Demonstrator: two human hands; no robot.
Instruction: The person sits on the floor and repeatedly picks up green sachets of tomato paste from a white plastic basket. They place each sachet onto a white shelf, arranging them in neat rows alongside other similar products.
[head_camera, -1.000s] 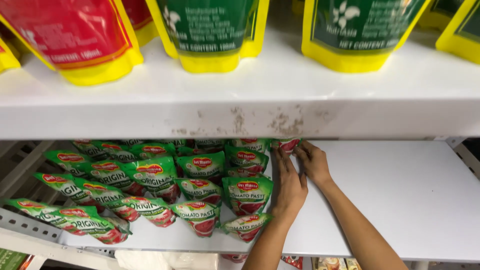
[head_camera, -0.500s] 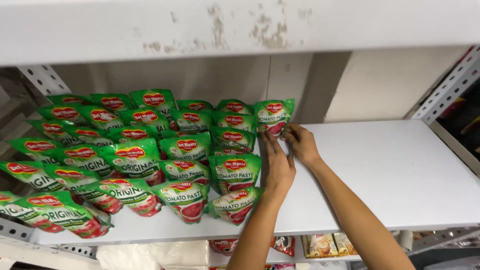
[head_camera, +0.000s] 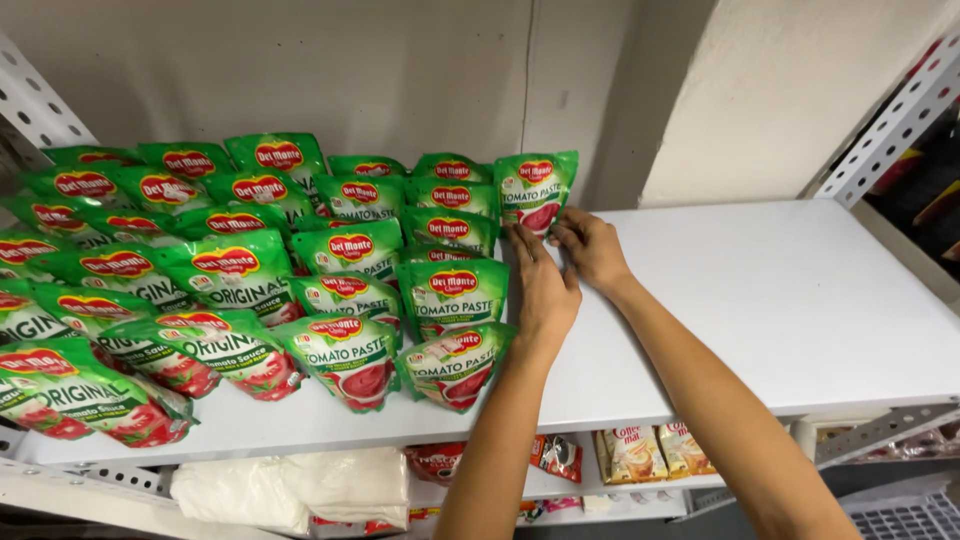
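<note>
Both hands (head_camera: 560, 265) steadying upright green tomato-paste pouch (head_camera: 535, 190)

- Green stand-up pouches (head_camera: 260, 270), each with a red oval emblem and a red tomato picture, filled the left half of the white shelf (head_camera: 780, 300) in several leaning rows.
- The rearmost pouch (head_camera: 535, 190) of the right-hand column stood upright near the back wall; the fingertips of both hands touched its lower edge.
- Below it in the same column, two front pouches (head_camera: 455, 295) leaned forward, the nearest one (head_camera: 455, 365) at the shelf's front edge.
- On the shelf beneath, small yellow-and-brown sachets (head_camera: 650, 450) stood side by side, near a red-and-black packet (head_camera: 555, 455) and a white wrapped bundle (head_camera: 290, 485).
</note>
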